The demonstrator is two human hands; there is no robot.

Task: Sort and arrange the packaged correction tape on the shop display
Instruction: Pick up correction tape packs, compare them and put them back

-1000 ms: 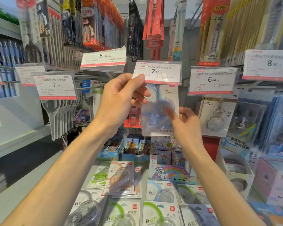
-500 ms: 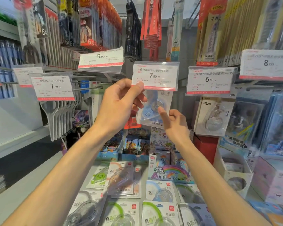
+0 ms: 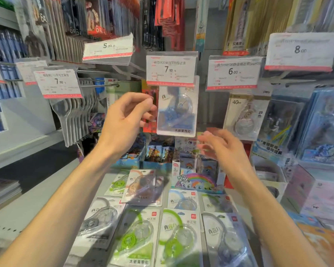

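Both grips loose and empty: left hand, right hand, beside one hanging blue pack.

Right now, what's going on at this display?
A person is stocking correction tape. A blue pack hangs on the hook under the 7.90 price tag. The left hand is beside the pack's left edge, fingers loosely curled; contact is unclear. The right hand is blurred, open, just below the pack and apart from it. More packs lie flat on the shelf below.

Hanging correction tape pack below 7.90 price tag, loose packs on shelf beneath, 40m pack to its right
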